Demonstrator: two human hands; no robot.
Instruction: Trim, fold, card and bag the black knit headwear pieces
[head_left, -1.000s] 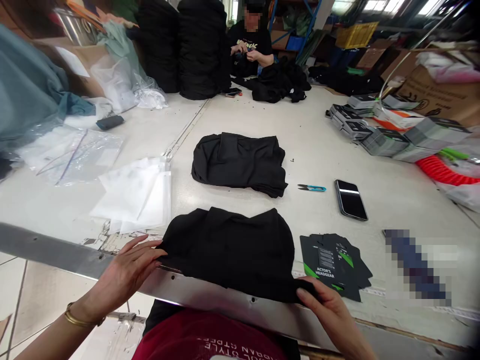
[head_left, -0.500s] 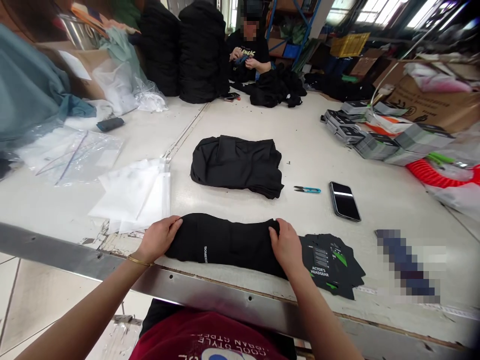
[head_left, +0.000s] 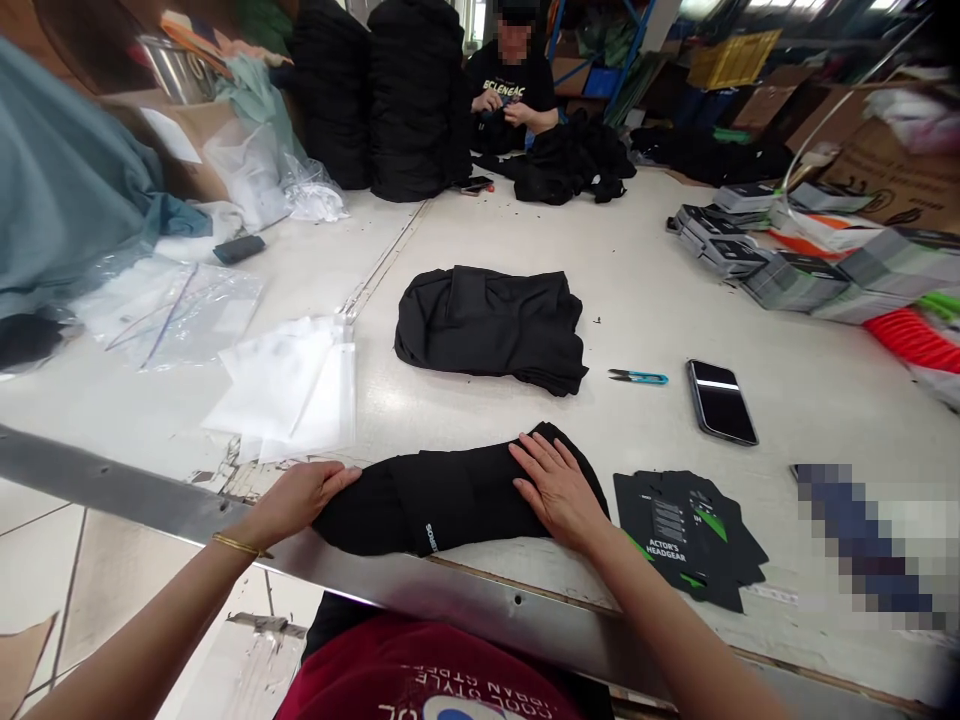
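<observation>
Hands (head_left: 561,495) on cloth (head_left: 442,490); cards (head_left: 690,540) beside, perhaps touching.

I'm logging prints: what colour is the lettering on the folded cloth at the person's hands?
White lettering on black cloth, best seen in the head view.

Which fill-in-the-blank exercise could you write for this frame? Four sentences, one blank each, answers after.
1. The ____ hand lies palm down on the nearer cloth.
2. The bangle is on the ____ arm.
3. The cards bear the printed words ACTOR'S ____.
4. The snips, between the farther cloth and the phone, have a ____ handle.

Missing words: right; left; HEADGEAR; blue.
</observation>
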